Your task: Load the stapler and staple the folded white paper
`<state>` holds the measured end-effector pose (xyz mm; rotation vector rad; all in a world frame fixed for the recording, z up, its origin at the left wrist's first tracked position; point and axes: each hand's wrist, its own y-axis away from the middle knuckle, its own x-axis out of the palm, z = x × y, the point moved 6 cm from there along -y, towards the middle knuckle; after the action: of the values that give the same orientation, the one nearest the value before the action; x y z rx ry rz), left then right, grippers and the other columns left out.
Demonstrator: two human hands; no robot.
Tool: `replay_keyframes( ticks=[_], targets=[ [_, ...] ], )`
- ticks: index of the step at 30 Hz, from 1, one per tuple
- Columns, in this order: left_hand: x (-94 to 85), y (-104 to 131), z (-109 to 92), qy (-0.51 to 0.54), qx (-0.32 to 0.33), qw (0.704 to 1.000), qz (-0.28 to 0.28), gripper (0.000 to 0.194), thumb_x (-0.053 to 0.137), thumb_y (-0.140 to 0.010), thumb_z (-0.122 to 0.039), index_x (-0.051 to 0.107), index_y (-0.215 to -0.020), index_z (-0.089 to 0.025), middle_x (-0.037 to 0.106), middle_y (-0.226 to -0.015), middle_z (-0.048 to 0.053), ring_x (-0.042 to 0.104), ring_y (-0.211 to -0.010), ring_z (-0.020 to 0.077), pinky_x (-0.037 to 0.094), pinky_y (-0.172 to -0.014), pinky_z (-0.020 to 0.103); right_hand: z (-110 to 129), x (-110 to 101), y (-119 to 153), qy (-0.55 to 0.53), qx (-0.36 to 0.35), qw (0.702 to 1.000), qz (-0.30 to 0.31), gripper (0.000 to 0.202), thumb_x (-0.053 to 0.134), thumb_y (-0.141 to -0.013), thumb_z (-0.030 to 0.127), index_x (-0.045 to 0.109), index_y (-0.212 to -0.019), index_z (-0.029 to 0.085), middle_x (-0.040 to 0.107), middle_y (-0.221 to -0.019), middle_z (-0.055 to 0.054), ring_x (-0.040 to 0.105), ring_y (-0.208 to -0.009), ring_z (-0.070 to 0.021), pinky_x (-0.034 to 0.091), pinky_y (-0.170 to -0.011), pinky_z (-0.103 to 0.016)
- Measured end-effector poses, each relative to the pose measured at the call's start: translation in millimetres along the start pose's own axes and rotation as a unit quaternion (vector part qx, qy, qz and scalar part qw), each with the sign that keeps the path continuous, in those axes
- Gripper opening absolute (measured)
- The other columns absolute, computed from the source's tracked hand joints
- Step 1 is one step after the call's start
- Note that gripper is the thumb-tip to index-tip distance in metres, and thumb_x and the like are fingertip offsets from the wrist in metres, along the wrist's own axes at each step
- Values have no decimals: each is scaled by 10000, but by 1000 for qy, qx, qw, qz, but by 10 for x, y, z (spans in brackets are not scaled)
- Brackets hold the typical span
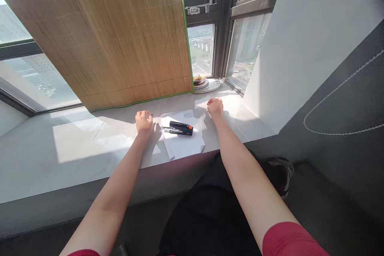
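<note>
White paper sheets (183, 146) lie on the windowsill, with small dark marks near their top edge. On the paper rests a black stapler (181, 128) with an orange patch at its right end. To the left of the paper, my left hand (144, 122) is closed on the sill, and a small dark tip sticks out past its fingers; what it belongs to is too small to name. My right hand (215, 107) is curled closed over the sill, right of the paper, apart from the stapler. Anything inside its fingers is hidden.
A stack of plates (201, 83) stands by the window corner. A bamboo blind (129, 36) hangs behind the sill (75, 144). At the right, a beaded cord (330, 100) loops before the wall. A shoe (279, 174) shows below.
</note>
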<state>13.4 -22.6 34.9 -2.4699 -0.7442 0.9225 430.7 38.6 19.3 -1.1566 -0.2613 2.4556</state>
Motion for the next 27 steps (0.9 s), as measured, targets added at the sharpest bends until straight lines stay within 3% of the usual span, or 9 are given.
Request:
replay_keyframes(
  ticks=[3,7,9,11,14,17,21,24,27],
  targets=[
    [193,-85,117,-150,57,985,59,190,609,-883,-107,730,-979,-217,715,-1269,170,638,-1284,376,505,-1159,527,-270,211,-163,23,17,999,42,248,586,-883,81,795,-881,215,758,-1098,-125,666,-1107,-280,528,-955,-352],
    [376,-90,256,-206,91,969,102,382,574,-921,-105,752,-1251,-176,654,-1502,201,579,-1434,389,468,-1214,525,-314,419,-271,19,-28,997,67,332,536,-882,84,829,-979,206,767,-1210,-135,655,-1196,-293,528,-1027,-378],
    [435,-100,341,-217,79,964,134,405,526,-948,-99,752,-1281,-144,668,-1493,225,601,-1418,400,482,-1190,525,-320,460,-294,2,-49,996,78,386,513,-890,87,838,-1065,199,765,-1273,-134,634,-1264,-305,519,-1071,-402],
    [464,-107,411,-221,64,960,158,365,494,-968,-105,778,-1192,-152,730,-1386,212,664,-1317,394,519,-1125,512,-328,444,-289,-19,-65,994,81,437,500,-885,81,834,-1141,201,759,-1318,-125,616,-1312,-304,501,-1119,-418],
    [444,-109,448,-217,67,963,148,263,517,-984,-159,777,-1006,-185,761,-1216,191,699,-1174,383,544,-1048,505,-360,297,-238,-56,-54,996,45,480,489,-852,51,822,-1158,209,736,-1341,-122,620,-1319,-279,493,-1135,-389],
    [401,-109,452,-178,62,975,119,177,568,-952,-177,727,-882,-208,718,-1054,176,674,-1093,375,546,-1020,514,-388,81,-125,-85,-3,996,-7,442,487,-831,39,806,-1098,190,700,-1304,-145,670,-1189,-256,530,-1072,-359],
    [333,-99,401,-103,49,989,93,156,603,-905,-164,649,-772,-231,622,-899,120,646,-960,336,552,-991,519,-239,-59,119,-122,20,992,-7,374,494,-832,42,788,-1020,175,712,-1157,-135,676,-1062,-250,557,-1004,-366],
    [224,-20,309,-67,54,994,74,120,608,-901,-179,608,-798,-239,620,-953,102,636,-861,277,568,-939,489,-50,-20,318,-147,4,989,15,326,529,-845,70,794,-989,194,696,-1115,-115,672,-1009,-244,575,-965,-370],
    [96,155,194,-16,77,994,69,40,574,-973,-244,580,-934,-250,684,-1042,101,671,-895,252,570,-905,437,109,66,485,-159,-32,986,45,323,530,-887,106,797,-1037,209,632,-1191,-107,661,-974,-221,589,-948,-373]
  ],
)
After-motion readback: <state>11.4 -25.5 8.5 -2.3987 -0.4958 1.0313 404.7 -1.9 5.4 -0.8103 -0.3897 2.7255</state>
